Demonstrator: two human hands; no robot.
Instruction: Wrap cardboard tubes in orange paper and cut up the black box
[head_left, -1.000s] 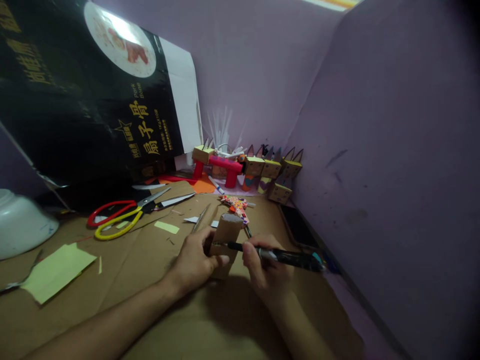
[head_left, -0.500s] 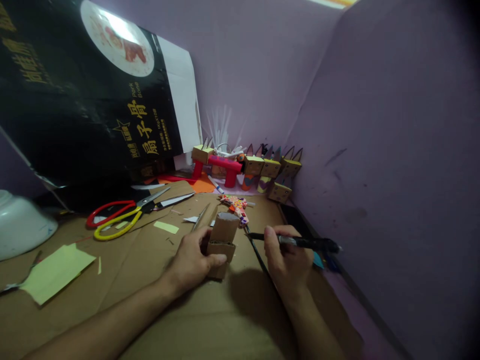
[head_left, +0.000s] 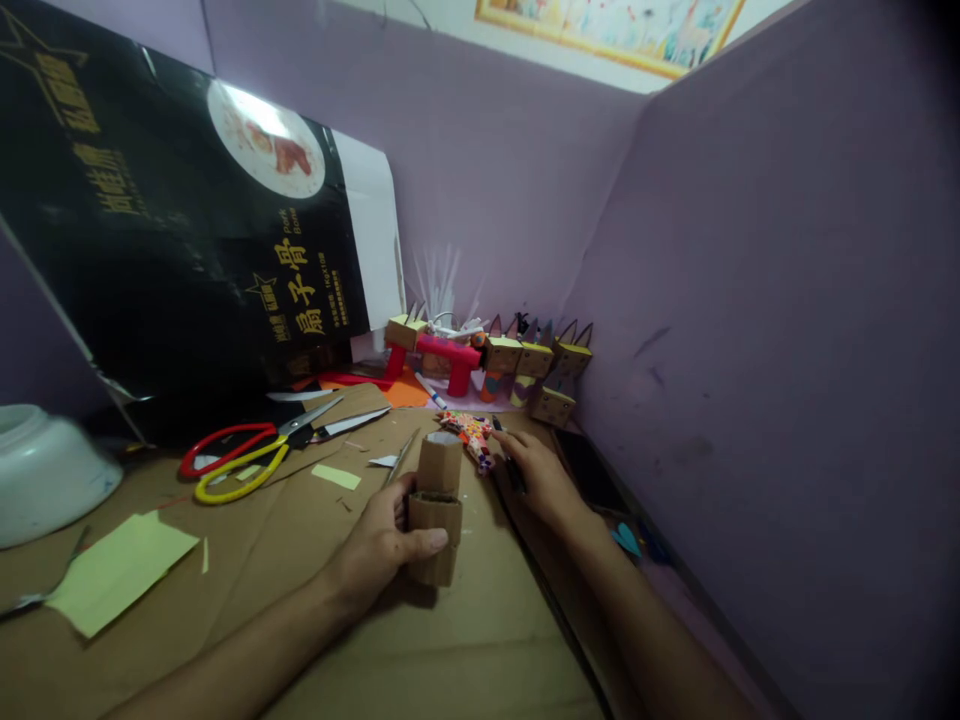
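My left hand (head_left: 386, 540) is closed around a small folded cardboard piece (head_left: 436, 535), thumb across its front. A taller cardboard section stands up out of a wider band, and the piece is held upright above the cardboard sheet (head_left: 360, 660). My right hand (head_left: 536, 475) is low over the sheet to the right, fingers reaching forward with a black pen (head_left: 516, 474) at them. The hand partly hides the pen. Just left of its fingertips lies a colourful patterned star-shaped piece (head_left: 474, 436).
Red-and-yellow-handled scissors (head_left: 281, 452) lie open on the left, near yellow paper (head_left: 124, 570) and a white pot (head_left: 52, 475). A big black carton (head_left: 187, 240) leans behind. Cardboard animal figures (head_left: 534, 360) stand along the back. A purple wall (head_left: 772, 330) borders the right.
My right hand has moved forward and down, and the pen has swung from crosswise to pointing away near the sheet. The left hand still holds the cardboard piece. The view has tilted up.
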